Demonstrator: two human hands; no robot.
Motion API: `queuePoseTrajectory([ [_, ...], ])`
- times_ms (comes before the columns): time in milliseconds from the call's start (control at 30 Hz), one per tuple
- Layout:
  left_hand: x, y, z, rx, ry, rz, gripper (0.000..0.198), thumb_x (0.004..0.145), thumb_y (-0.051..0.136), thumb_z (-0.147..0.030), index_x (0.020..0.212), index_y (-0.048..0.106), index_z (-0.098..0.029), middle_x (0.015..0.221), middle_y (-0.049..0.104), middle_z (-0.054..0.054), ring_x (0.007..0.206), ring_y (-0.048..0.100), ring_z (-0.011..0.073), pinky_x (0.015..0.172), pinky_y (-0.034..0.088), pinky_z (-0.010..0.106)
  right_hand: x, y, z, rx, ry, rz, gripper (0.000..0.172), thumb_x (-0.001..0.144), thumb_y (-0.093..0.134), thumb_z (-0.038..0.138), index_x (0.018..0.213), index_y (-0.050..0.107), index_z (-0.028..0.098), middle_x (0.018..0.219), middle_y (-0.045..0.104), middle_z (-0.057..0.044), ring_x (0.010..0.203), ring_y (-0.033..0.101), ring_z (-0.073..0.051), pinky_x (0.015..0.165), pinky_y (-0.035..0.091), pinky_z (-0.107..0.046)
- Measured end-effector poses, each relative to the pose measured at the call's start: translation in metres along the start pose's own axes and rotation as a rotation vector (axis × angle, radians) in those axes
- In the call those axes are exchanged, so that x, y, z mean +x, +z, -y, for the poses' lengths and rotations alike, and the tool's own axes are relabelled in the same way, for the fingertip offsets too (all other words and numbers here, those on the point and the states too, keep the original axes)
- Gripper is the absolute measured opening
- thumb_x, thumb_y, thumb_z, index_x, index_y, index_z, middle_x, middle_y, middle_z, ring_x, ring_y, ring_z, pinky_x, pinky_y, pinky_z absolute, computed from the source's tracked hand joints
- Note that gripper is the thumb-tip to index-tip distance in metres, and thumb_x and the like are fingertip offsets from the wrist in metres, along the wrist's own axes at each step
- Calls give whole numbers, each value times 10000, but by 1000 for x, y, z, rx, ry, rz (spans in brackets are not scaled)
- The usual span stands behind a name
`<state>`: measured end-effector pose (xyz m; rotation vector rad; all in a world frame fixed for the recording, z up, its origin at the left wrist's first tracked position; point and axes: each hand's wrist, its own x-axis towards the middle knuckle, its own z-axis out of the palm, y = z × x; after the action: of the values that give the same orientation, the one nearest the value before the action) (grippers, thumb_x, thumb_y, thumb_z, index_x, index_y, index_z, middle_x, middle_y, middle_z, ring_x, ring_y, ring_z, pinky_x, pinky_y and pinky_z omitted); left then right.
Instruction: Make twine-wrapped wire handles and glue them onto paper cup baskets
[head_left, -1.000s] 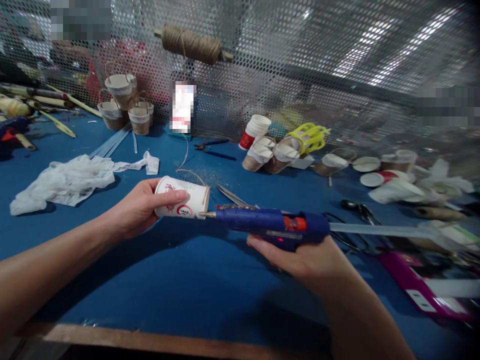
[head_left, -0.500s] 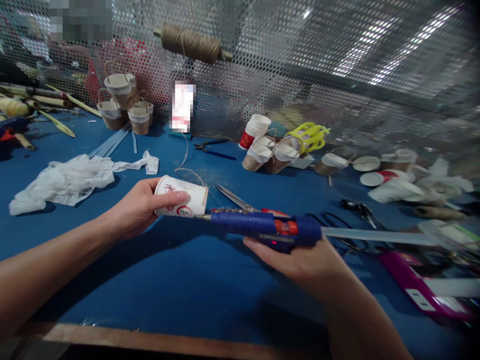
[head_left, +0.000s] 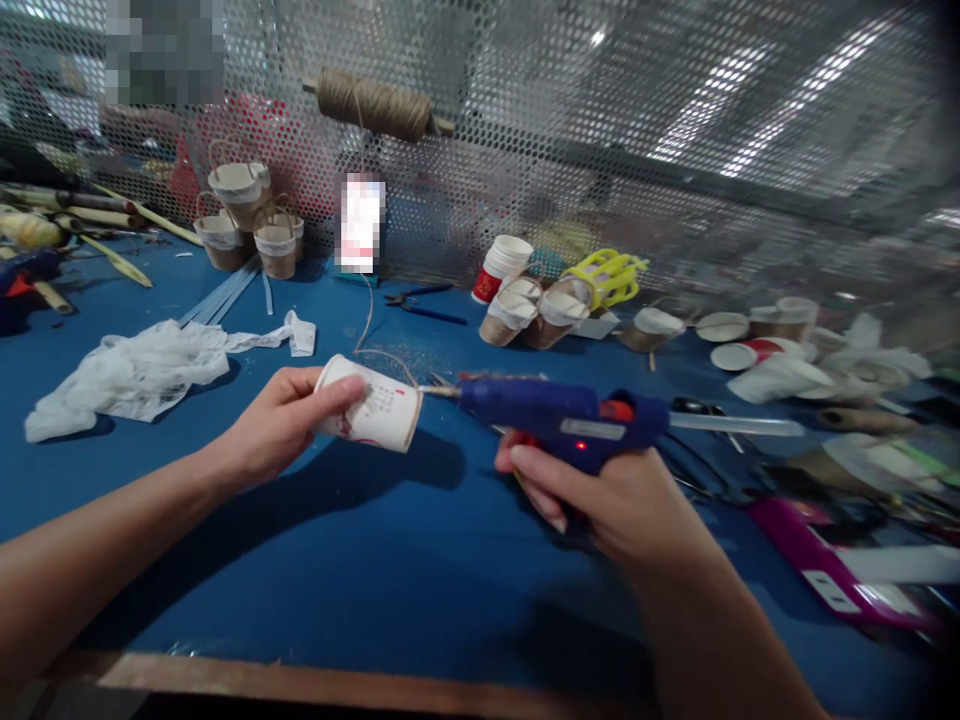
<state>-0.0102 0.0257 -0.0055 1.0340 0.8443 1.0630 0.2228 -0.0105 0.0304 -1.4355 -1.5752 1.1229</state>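
My left hand [head_left: 289, 425] is closed around a white printed paper cup [head_left: 382, 412], held on its side with the base toward the right. A strand of twine [head_left: 369, 320] runs from the spool down to the cup's base edge. In my right hand [head_left: 585, 490] is a blue hot glue gun [head_left: 555, 415] with a red light on its side. Its nozzle points left and is at the upper edge of the cup's base; whether it touches is hard to tell. A clear glue stick [head_left: 739, 424] sticks out of the gun's back. Scissors lie mostly hidden behind the gun.
A twine spool [head_left: 375, 105] hangs on the perforated metal screen. Small twine-handled baskets [head_left: 277, 250], a crumpled white lace heap [head_left: 135, 380], pliers [head_left: 427, 303], stacked paper cups [head_left: 501, 268] and a purple power strip [head_left: 832, 560] lie around the blue table [head_left: 337, 590].
My right hand has raised the glue gun and moved its nozzle from the cup's lower side to the base's upper edge. My left hand has turned and tilted the cup.
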Motion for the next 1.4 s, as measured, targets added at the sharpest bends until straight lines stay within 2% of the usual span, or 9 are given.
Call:
queuePoseTrajectory([
  [167, -5, 2, 3, 175, 42, 100, 150, 703, 647, -287, 770, 728, -180, 835, 711, 59, 820, 614, 178, 826, 443, 286, 12, 8, -6, 317, 24, -14, 172, 703, 631, 322, 745, 572, 167, 567, 556, 26, 434, 462, -62, 381, 359, -181],
  [300, -10, 7, 2, 295, 62, 149, 144, 708, 640, -243, 819, 726, -210, 852, 714, 46, 819, 619, 177, 792, 455, 278, 17, 18, -11, 474, 53, -20, 195, 674, 667, 273, 776, 544, 161, 703, 622, -6, 504, 493, -60, 431, 379, -174],
  [533, -18, 16, 2, 375, 3, 267, 257, 674, 669, -202, 927, 696, -240, 862, 710, 22, 817, 616, 159, 749, 449, 228, 16, 28, -14, 511, 100, 36, 184, 692, 650, 284, 773, 542, 158, 498, 520, 49, 430, 434, -51, 397, 325, -167],
  [633, -17, 17, 3, 317, -34, 300, 181, 664, 677, -248, 834, 718, -203, 782, 707, 27, 786, 614, 174, 741, 449, 237, 13, 28, -12, 459, 94, 72, 170, 716, 621, 300, 763, 542, 157, 487, 505, 54, 398, 410, -42, 371, 294, -164],
  [700, -14, 16, 5, 264, -76, 269, 166, 718, 620, -302, 747, 720, -172, 727, 699, 37, 747, 611, 171, 726, 450, 243, 12, 28, -11, 412, 81, 103, 165, 734, 600, 310, 747, 552, 152, 483, 496, 54, 387, 403, -39, 357, 285, -163],
  [767, -11, 15, 6, 215, -93, 211, 194, 754, 583, -307, 779, 705, -159, 761, 696, 42, 734, 603, 153, 724, 443, 237, 10, 28, -10, 369, 72, 126, 174, 743, 588, 319, 738, 568, 146, 486, 493, 51, 385, 400, -38, 347, 288, -163],
  [900, -8, 14, 8, 156, -87, 146, 233, 692, 660, -249, 895, 651, -134, 853, 681, 49, 737, 584, 132, 723, 433, 234, 10, 28, -10, 333, 63, 125, 182, 746, 580, 327, 727, 583, 147, 492, 491, 48, 391, 407, -40, 337, 299, -160],
  [1200, -8, 23, 13, 24, -172, -41, 241, 613, 723, -287, 777, 653, -124, 714, 672, 23, 631, 580, 108, 650, 442, 225, 6, 35, -11, 237, 17, 120, 191, 760, 552, 324, 717, 584, 141, 496, 495, 40, 384, 401, -37, 348, 302, -162],
  [1400, -8, 23, 17, 86, -123, -42, 263, 617, 712, -314, 791, 654, -126, 707, 671, 24, 622, 584, 115, 652, 446, 237, 9, 33, -15, 253, -126, 8, 155, 764, 569, 309, 760, 565, 155, 717, 576, -1, 450, 480, -55, 431, 386, -209],
])
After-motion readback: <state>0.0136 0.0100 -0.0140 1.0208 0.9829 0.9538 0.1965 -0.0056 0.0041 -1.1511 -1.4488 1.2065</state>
